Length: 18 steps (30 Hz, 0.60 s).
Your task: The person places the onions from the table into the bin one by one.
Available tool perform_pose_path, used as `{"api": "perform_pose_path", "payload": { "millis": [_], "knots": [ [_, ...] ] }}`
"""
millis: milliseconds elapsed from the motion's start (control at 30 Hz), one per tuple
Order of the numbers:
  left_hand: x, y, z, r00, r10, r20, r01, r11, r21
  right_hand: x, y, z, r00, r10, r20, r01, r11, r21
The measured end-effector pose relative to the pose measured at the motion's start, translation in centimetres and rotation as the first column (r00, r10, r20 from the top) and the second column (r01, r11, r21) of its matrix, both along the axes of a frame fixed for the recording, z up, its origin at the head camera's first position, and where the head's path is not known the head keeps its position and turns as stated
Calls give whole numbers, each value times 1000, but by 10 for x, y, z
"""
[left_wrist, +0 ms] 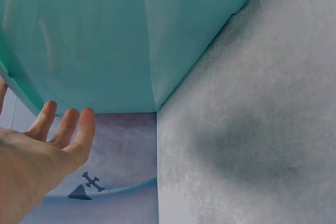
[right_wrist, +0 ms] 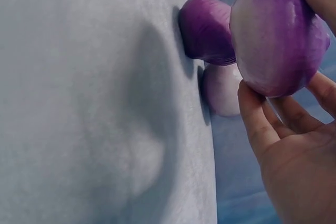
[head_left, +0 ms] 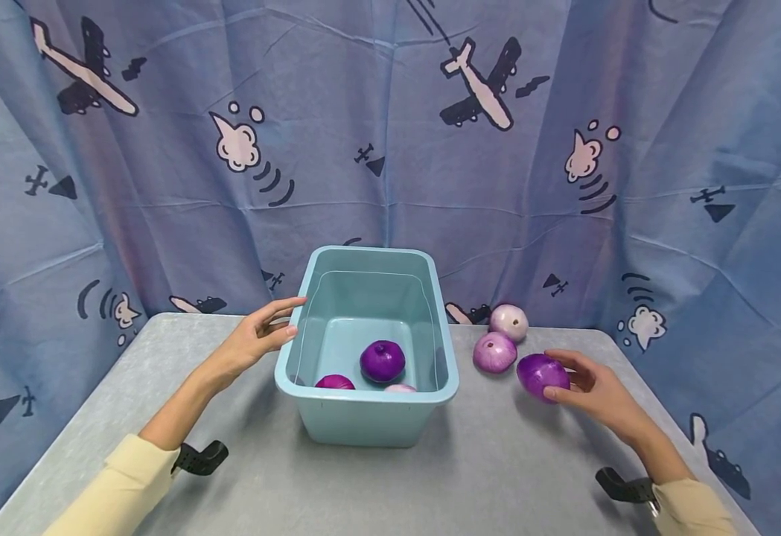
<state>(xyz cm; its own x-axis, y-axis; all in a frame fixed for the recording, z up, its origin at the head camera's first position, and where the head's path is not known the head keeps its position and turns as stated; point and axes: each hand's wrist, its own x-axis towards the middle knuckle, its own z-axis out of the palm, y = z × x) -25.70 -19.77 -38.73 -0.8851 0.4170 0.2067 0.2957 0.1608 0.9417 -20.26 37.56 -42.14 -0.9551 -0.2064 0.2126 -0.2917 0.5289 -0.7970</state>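
Nearest you, pale yellow sleeves [head_left: 115,487] are covering your forearms, and black wrist mounts [head_left: 204,458] are jutting inward above the grey table [head_left: 497,476]. The light blue bin [head_left: 366,420] is standing on it, between your hands. At its near end, a magenta onion [head_left: 334,382] is lying left and a pale pink onion [head_left: 400,388] right, the near wall partly hiding both. Right of the bin, your right hand [head_left: 594,391] is pinching a purple onion [head_left: 539,377] between curved fingers and thumb, holding it above the tabletop. Inside the bin, a dark purple onion [head_left: 382,362] is sitting slightly farther back. Your left hand [head_left: 256,342] is reaching to the left rim, its fingers extending apart, slightly bent and gripping nothing. Farther off at right, a lilac onion [head_left: 494,353] is resting before a whitish onion [head_left: 508,323]. Farthest, a blue airplane-print curtain [head_left: 323,171] is hanging.
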Motion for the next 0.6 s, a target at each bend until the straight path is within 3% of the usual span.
{"api": "perform_pose_path", "payload": {
  "millis": [200,600],
  "knots": [
    [0,-1,-1,1000,3,6,-3,1000,7,-6,-3,4,1000,24,-8,-25,999,-37],
    [2,1,1,1000,9,7,-9,1000,-1,-15,-10,21,1000,11,19,-11,1000,0]
  ]
}}
